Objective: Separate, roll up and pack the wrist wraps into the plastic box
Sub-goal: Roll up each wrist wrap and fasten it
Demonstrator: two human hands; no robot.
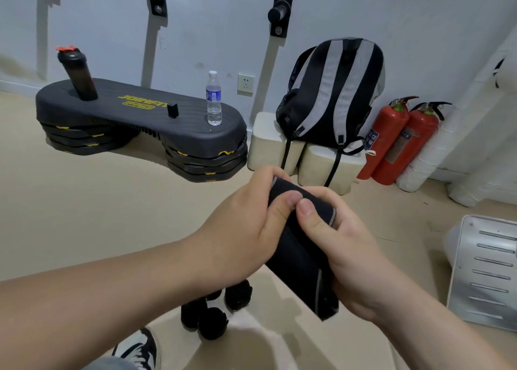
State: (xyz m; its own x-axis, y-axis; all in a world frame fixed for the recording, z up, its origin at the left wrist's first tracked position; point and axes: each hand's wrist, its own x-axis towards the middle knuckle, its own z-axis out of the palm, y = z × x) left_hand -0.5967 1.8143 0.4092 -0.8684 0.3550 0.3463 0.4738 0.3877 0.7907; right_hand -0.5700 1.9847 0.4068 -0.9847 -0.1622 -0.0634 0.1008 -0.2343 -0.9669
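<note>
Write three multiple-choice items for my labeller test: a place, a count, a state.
1. The water bottle stands on: A the floor; B the black step platform; C the backpack.
2. Red fire extinguishers by the wall: A one; B two; C four.
3. The black wrist wrap is: A lying on the floor; B draped over the backpack; C gripped by the left hand and right hand.
Key: 1 B, its base rests on the platform top; 2 B, two red cylinders stand side by side; 3 C, fingers of both curl round it.
</note>
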